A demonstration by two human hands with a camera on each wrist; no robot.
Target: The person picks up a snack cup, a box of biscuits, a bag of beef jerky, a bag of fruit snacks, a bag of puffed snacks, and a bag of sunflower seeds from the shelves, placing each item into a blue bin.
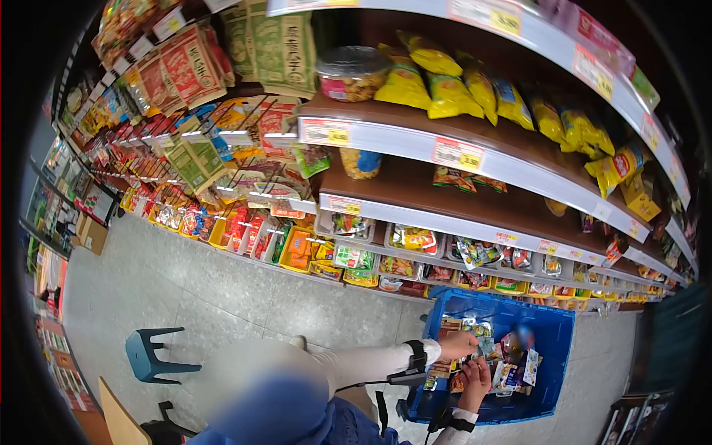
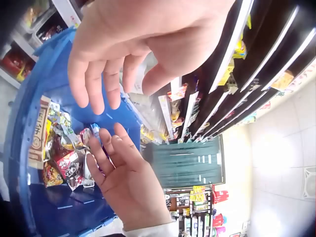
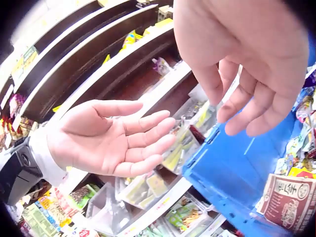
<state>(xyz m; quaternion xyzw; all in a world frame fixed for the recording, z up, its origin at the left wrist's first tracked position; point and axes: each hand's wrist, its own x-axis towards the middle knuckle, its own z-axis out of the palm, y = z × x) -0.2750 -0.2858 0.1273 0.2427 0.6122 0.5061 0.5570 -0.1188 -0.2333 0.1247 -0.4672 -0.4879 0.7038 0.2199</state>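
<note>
Above the blue crate [image 1: 560,326], my left hand [image 1: 458,345] and right hand [image 1: 476,382] are close together in the head view. The left wrist view has my left hand [image 2: 143,44] at the top, fingers relaxed and pointing down, with my right hand [image 2: 131,185] below it, palm showing. In the right wrist view my right hand [image 3: 247,74] has loosely bent fingers, and my left hand [image 3: 116,138] is turned palm up with fingers spread. Neither hand holds anything. Inside the crate lie several packaged snacks, among them a brown-and-cream packet [image 3: 286,200] and a dark red-and-black packet [image 2: 70,169].
Shelves [image 1: 400,141] with yellow snack bags [image 1: 449,93] rise beyond the crate. Below them run low rows of bins [image 1: 356,257] filled with packets. A dark teal stool [image 1: 152,357] stands on the grey floor at left, near a wooden edge [image 1: 122,419].
</note>
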